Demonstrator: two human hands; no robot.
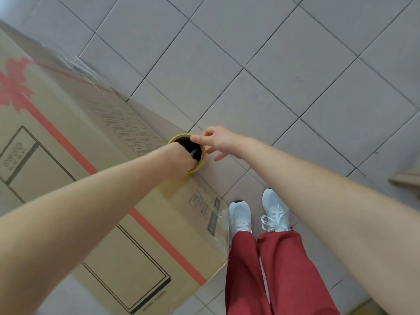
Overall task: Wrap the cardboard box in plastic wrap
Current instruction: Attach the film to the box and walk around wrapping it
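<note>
A large cardboard box (75, 169) with red ribbon print and black outlines fills the left half of the view, standing on the tiled floor. Clear plastic wrap (221, 220) clings to its near right edge and glints at the far corner. A roll of plastic wrap (200, 163) with a yellow-rimmed cardboard core stands upright against the box's right side. My left hand (179, 159) reaches down into the core, its fingers hidden inside. At the rim of the roll, my right hand (218, 139) has its fingers spread, the thumb tip touching the top edge.
Grey square floor tiles (295, 76) spread out to the right and behind the box. My two feet in white shoes (256, 212) and red trousers stand just right of the box's near corner. A beige object's edge (406, 178) shows at the far right.
</note>
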